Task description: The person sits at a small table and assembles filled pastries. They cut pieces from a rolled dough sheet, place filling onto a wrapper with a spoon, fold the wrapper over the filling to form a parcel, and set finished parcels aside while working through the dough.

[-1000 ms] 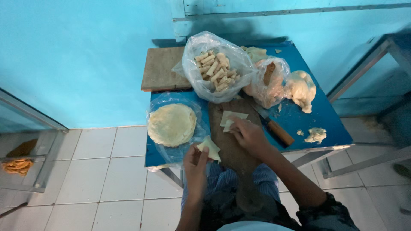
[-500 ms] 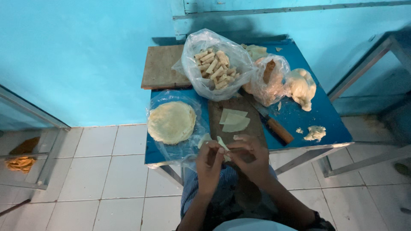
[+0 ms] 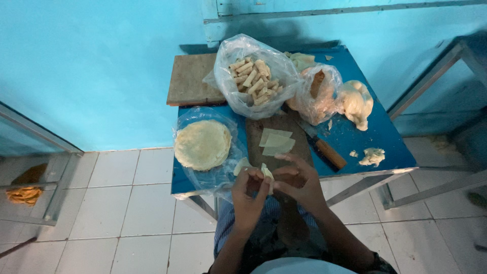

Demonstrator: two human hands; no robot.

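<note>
A small pale piece of dough wrapper (image 3: 266,174) sits pinched between both hands just above the near edge of the blue table (image 3: 375,137), over the person's lap. The left hand (image 3: 248,195) holds it from the left, its fingers (image 3: 262,189) closed against the piece, while the right hand (image 3: 299,182) meets it from the right with thumb and fingertips pressed together on the same piece, the other fingers curled over it. Just beyond the hands lies a dark wooden board (image 3: 276,152), running from the table's near edge toward the middle, and on it rest a few flat cut wrapper pieces (image 3: 276,142), overlapping one another. Another pale scrap (image 3: 241,165) lies at the board's left edge, touching the clear plastic beside it. To the left, on that crumpled plastic sheet (image 3: 223,175), sits a round stack of thin wrappers (image 3: 203,144). To the right of the board a knife with a wooden handle (image 3: 329,153) lies at an angle, its blade pointing toward the far side. Farther back stands an open clear plastic bag (image 3: 238,96) full of small rolled sticks (image 3: 253,78), and just beside it a second plastic bag (image 3: 317,96) with a brownish filling. A lump of pale dough (image 3: 355,101) lies to the right of that bag, and a smaller crumb of dough (image 3: 372,156) near the table's right front corner. A plain wooden slab (image 3: 190,78) rests at the far left corner, against the turquoise wall (image 3: 91,66). Pale floor tiles (image 3: 127,203) surround the table.
</note>
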